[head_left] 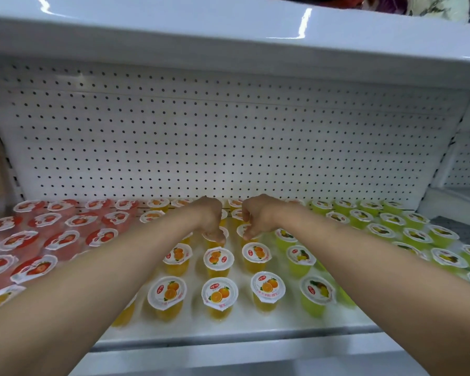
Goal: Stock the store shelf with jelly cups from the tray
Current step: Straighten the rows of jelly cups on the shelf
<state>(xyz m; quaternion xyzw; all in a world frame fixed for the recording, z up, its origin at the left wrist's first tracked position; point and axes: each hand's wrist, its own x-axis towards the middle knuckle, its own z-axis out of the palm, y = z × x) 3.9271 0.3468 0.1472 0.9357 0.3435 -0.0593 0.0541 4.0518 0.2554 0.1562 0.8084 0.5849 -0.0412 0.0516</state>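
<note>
Both forearms reach in over the shelf [228, 332] lip toward the middle rows. Left hand [210, 222] has its fingers curled down, pinching the rim of one orange cup [215, 236]; right hand [255, 219] pinches the lid edge of the next orange cup [246, 232] likewise. Each grip takes the top, probably so the cups drop upright into tight rows. Red cups [49, 240] fill the left, orange the centre, green cups [415, 234] the right, sorted by flavour. No tray shows.

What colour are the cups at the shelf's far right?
Green jelly cups, clearest in the head view.
</note>
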